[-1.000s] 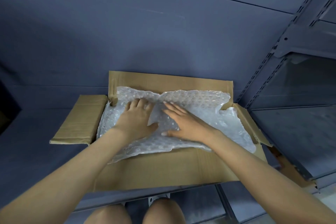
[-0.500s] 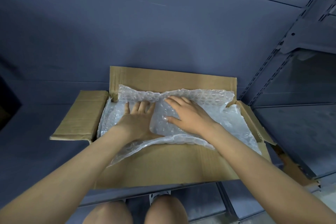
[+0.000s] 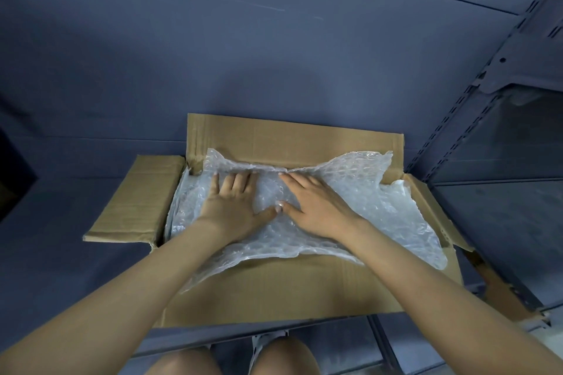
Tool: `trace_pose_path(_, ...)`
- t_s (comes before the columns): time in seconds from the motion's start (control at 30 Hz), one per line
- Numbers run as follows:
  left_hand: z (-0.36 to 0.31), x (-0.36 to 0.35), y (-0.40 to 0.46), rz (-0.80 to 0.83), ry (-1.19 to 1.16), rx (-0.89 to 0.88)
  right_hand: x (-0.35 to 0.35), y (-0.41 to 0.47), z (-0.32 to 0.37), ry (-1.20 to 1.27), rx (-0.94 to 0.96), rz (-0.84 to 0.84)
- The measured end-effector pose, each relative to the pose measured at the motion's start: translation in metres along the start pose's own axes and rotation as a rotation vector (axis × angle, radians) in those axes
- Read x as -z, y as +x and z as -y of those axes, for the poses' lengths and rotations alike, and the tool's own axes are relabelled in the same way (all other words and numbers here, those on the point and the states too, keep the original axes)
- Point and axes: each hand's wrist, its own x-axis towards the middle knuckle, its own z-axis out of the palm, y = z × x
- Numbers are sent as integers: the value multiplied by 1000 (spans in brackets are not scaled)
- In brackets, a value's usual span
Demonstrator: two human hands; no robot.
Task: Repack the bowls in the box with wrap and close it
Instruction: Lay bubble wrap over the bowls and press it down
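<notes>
**A:** Start at the left of the cardboard box (image 3: 274, 289). What do you see?

**B:** The left flap (image 3: 134, 198) is folded outward and lies nearly flat on the blue shelf (image 3: 61, 253) beside the box. Just inside it, the bubble wrap (image 3: 380, 210) begins, filling the opening from wall to wall.

**A:** And the left hand (image 3: 234, 207)?

**B:** It lies palm down on the wrap, left of the box's middle, fingers spread and straight, pointing toward the far flap (image 3: 292, 140). The grip is apart, flat and pressing, clamped on nothing. Its thumb reaches toward the other hand.

**A:** The right hand (image 3: 316, 210)?

**B:** Just beside it, right of the box's middle, also palm down with fingers apart on the wrap. The two thumbs meet or nearly meet at the centre; I cannot tell whether they touch. Its fingertips reach a crease in the wrap near the far flap.

**A:** Where are the bowls?

**B:** None can be seen; the wrap covers the whole inside of the box.

**A:** How does the wrap sit?

**B:** Its far edge climbs a little up the far flap, which stands upright. Its near edge spills over onto the near flap (image 3: 274, 298), which is folded out toward the person. On the right, it stretches to the right flap (image 3: 432, 210), which angles outward.

**A:** Anything beyond the right flap?

**B:** A slotted metal upright (image 3: 487, 70) of the shelving. Below the near flap, two bare knees (image 3: 231, 359) show.
</notes>
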Motion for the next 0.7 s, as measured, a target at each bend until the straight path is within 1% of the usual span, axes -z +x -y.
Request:
trace_pose_path(0.1,9,5,3,-124,-42,-4,3,3,1,-1,-4,-3)
trace_pose_path(0.23,15,0,-3,-188,-8,-10,7,8,3,-47,-13,4)
trace_pose_path(0.33,13,0,-6,-179,108,11,8,13,5,-60,-19,-12)
trace_pose_path(0.4,13,1,-5,-160,135,15,7,16,7,-54,-34,-29)
trace_pose_path(0.6,17,3,0,-159,-13,-1,3,19,10,-72,-36,-109)
trace_pose_path(0.7,20,5,5,-138,-39,0,-1,19,8,-117,-12,-134)
